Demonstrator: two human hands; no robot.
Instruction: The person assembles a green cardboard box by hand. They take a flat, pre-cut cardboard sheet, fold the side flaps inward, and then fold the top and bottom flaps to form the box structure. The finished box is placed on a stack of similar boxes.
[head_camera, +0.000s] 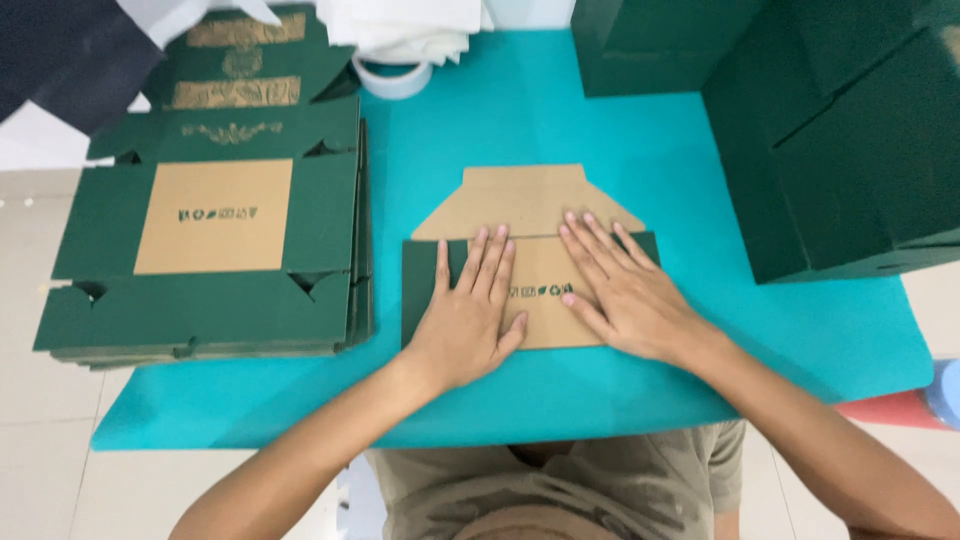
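Note:
A partly folded cardboard box blank (520, 205), dark green outside and brown inside, lies flat on the teal table (560, 120) in front of me. My left hand (468, 320) presses palm-down on its left half, fingers spread over the green flap. My right hand (620, 290) lies flat on the right half, fingers pointing up-left across the brown panel. Both hands hold the folded sides down; a brown trapezoid flap sticks out beyond the fingertips.
A stack of unfolded green box blanks (215, 235) sits at the left table edge. Assembled dark green boxes (850, 150) stand at the right and back. A roll of tape (393, 78) and white material (405, 25) lie at the back.

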